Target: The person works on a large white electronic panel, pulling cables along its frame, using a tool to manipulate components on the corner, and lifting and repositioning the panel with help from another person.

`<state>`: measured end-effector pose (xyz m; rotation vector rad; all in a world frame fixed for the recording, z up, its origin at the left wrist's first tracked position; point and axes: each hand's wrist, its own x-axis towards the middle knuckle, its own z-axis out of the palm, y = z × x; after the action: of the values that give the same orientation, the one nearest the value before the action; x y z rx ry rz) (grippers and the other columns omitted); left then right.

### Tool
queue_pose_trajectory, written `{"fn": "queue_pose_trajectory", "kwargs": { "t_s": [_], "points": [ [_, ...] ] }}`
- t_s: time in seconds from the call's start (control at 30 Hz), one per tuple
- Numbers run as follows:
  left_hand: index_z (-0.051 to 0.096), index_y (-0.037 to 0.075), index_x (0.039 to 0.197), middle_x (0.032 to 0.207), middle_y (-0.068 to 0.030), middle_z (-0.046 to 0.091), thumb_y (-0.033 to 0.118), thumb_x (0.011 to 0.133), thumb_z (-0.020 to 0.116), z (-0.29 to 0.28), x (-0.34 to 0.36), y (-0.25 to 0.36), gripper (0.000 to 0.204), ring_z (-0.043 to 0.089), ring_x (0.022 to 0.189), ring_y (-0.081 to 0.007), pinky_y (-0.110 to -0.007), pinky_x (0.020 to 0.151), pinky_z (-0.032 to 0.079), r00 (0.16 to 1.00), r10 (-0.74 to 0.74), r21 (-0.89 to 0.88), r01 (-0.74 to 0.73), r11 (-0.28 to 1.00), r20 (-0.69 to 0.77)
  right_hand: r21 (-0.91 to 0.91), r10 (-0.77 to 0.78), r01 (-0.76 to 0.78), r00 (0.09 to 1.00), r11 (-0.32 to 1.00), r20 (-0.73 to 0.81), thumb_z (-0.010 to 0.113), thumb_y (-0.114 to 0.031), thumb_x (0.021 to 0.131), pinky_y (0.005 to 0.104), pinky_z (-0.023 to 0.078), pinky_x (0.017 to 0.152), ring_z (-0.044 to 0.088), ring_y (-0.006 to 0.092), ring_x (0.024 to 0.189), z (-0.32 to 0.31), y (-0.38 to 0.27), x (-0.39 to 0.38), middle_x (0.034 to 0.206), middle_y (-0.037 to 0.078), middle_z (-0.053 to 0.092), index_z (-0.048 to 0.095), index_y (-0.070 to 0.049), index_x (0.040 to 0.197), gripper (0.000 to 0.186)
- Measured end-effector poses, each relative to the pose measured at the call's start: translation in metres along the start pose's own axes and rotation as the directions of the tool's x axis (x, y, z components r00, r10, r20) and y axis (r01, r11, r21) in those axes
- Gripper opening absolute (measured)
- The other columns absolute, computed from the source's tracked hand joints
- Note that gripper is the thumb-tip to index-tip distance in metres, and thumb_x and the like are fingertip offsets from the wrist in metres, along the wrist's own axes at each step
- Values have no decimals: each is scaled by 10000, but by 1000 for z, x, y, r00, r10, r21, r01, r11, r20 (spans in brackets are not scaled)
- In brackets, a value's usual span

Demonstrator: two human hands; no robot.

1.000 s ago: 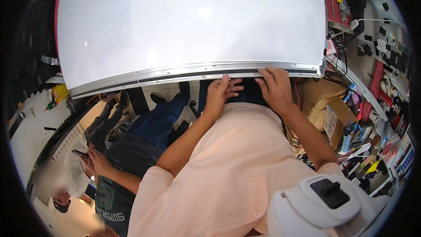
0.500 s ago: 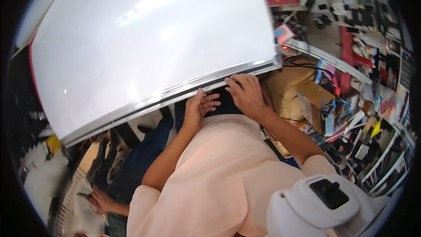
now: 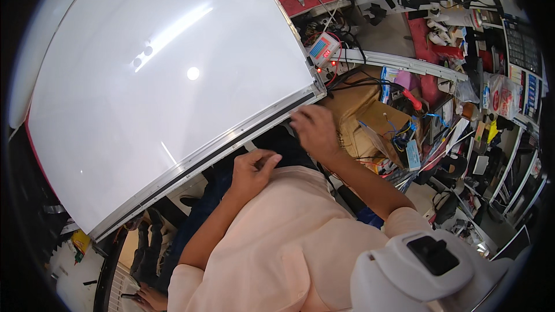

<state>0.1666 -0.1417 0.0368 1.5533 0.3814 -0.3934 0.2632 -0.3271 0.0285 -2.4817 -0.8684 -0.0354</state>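
Note:
A large glossy white panel (image 3: 191, 115) fills the upper left, tilted across the view. Along its near side runs a metal edge rail (image 3: 215, 148) with a dark groove. Just off the rail's near side, my left hand (image 3: 251, 172) is closed, its fingers curled and the thumb tip by the index finger; what lies inside, if anything, is hidden. My right hand (image 3: 317, 133) hovers by the panel's right near corner. Its fingers are smeared by motion, so their grip is unclear. I cannot tell whether they touch the rail.
A small white box with a red lit display (image 3: 324, 49) and wires sits past the panel's right corner. An open cardboard box (image 3: 384, 118) and crowded clutter stand to the right. Another person's hand (image 3: 151, 299) shows at the lower left, beside a dark object.
The view has turned, so the panel's near edge slants more steeply. My left hand has curled from spread fingers and come off the rail. My right hand is moving.

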Motion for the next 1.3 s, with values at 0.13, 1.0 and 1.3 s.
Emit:
{"fn": "queue_pose_trajectory", "kwargs": {
  "t_s": [0.13, 1.0, 1.3],
  "points": [
    [633, 21, 957, 867, -108, 611, 115, 741, 722, 11, 38, 18, 252, 565, 769, -274, -366, 678, 458, 843, 539, 601, -431, 673, 2, -30, 182, -184, 981, 982, -60, 663, -25, 740, 392, 450, 795, 542, 295, 925, -13, 27, -2, 1020, 95, 558, 609, -44, 1019, 285],
    [673, 102, 960, 819, -163, 656, 125, 800, 606, 36, 178, 75, 174, 620, 778, -356, -439, 694, 491, 745, 262, 489, -618, 616, 613, 425, 811, -775, 567, 468, 142, 591, -148, 869, 284, 447, 552, 552, 133, 560, -28, 26, 21, 639, 79, 596, 649, 13, 905, 175],
    [686, 79, 906, 810, -169, 656, 127, 780, 629, 40, 206, 83, 146, 629, 793, -348, -423, 720, 488, 623, 151, 410, -659, 631, 768, 605, 828, -759, 485, 239, 281, 607, -114, 856, 242, 421, 588, 522, 75, 647, -14, 42, 15, 706, 34, 610, 657, 19, 877, 143]
  ]
}}
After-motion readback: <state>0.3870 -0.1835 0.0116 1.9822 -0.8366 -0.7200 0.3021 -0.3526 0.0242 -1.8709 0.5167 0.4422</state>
